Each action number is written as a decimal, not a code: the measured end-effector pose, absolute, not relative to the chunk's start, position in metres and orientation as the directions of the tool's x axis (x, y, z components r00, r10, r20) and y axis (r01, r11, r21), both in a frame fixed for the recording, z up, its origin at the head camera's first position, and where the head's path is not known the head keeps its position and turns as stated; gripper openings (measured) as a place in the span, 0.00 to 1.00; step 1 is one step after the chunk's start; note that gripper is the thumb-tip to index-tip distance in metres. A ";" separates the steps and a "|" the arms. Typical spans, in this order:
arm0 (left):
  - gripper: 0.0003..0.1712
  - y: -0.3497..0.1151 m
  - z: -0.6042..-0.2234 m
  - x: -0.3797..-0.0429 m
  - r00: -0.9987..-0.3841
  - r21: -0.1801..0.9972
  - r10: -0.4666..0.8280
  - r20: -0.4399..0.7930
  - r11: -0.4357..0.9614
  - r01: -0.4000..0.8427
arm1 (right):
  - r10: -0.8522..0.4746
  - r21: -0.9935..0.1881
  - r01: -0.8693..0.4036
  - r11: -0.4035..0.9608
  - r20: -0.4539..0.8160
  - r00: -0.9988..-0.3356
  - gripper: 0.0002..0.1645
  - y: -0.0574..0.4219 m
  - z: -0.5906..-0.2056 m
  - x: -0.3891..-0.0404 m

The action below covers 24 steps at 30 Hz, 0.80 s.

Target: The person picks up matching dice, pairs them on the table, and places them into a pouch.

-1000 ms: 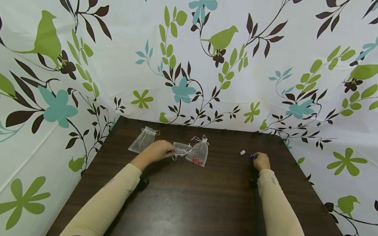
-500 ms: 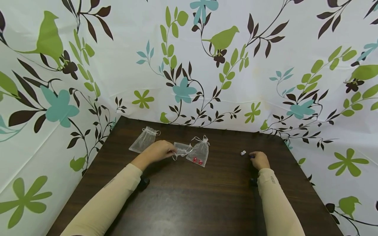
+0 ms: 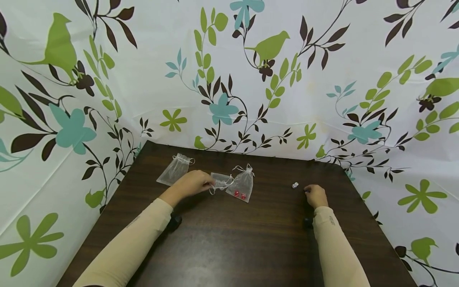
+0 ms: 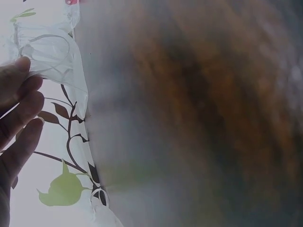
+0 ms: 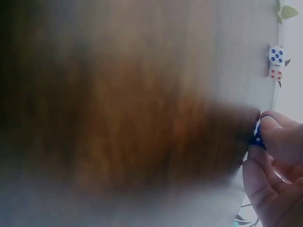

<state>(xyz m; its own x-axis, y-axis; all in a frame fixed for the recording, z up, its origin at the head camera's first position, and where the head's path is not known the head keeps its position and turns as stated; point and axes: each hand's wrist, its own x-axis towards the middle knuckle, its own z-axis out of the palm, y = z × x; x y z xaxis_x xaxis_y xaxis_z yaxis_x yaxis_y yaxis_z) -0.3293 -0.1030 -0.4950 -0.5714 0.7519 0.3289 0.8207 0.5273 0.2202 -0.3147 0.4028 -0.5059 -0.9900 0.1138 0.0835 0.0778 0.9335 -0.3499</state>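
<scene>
In the head view my left hand (image 3: 193, 182) pinches the edge of a small sheer white drawstring pouch (image 3: 221, 180) lying on the table. The left wrist view shows that pouch (image 4: 54, 49) at the thumb and fingertips of my left hand (image 4: 20, 106). To its right lies another sheer pouch (image 3: 244, 183) with two red dice (image 3: 240, 195) inside. Over on the right, my right hand (image 3: 317, 196) pinches blue dice, mostly covered by the fingers. A blue die (image 5: 258, 138) shows between thumb and fingers of my right hand (image 5: 279, 161); how many are held is hidden.
White dice (image 3: 295, 185) sit just left of my right hand, one with blue and one with red pips. A third sheer pouch (image 3: 174, 169) lies at the back left. The dark wooden table (image 3: 233, 243) meets a patterned cloth (image 3: 251, 91) behind.
My right fingers have closed over the blue dice, which were visible beside them a second ago. The left hand and the pouches stay where they were.
</scene>
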 end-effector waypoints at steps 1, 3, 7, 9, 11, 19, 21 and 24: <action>0.04 -0.103 -0.494 -0.329 -0.569 0.217 0.752 0.333 0.526 0.823 | 0.115 -0.352 0.078 0.933 0.085 -0.990 0.10 0.403 -0.506 -0.314; 0.05 -0.103 -0.494 -0.329 -0.568 0.215 0.752 0.335 0.526 0.823 | 0.118 -0.356 0.078 0.931 0.092 -0.989 0.09 0.404 -0.506 -0.314; 0.05 -0.102 -0.492 -0.328 -0.567 0.213 0.752 0.335 0.526 0.823 | 0.104 -0.367 0.055 0.928 0.114 -0.988 0.08 0.399 -0.505 -0.314; 0.05 -0.102 -0.492 -0.328 -0.571 0.217 0.752 0.329 0.528 0.821 | 0.100 -0.377 0.050 0.925 0.115 -0.988 0.09 0.396 -0.504 -0.314; 0.05 -0.102 -0.492 -0.328 -0.574 0.216 0.752 0.324 0.532 0.819 | 0.096 -0.382 0.048 0.923 0.109 -0.989 0.09 0.392 -0.502 -0.315; 0.05 -0.103 -0.490 -0.326 -0.562 0.209 0.756 0.337 0.521 0.827 | 0.083 -0.385 0.039 0.922 0.098 -0.992 0.10 0.387 -0.499 -0.320; 0.05 -0.102 -0.490 -0.326 -0.559 0.211 0.758 0.337 0.518 0.829 | 0.067 -0.382 0.022 0.924 0.104 -0.992 0.10 0.385 -0.498 -0.321; 0.05 -0.102 -0.490 -0.325 -0.559 0.201 0.758 0.336 0.522 0.829 | 0.037 -0.382 -0.010 0.924 0.114 -0.993 0.09 0.380 -0.495 -0.321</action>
<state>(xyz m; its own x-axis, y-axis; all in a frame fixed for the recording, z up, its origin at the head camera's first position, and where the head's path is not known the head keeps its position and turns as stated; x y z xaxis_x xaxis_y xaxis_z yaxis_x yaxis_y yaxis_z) -0.3249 -0.1016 -0.4901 -0.5588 0.7584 0.3356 0.8290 0.5218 0.2011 -0.3213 0.3799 -0.4948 -0.9928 0.0367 0.1142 -0.0097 0.9243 -0.3816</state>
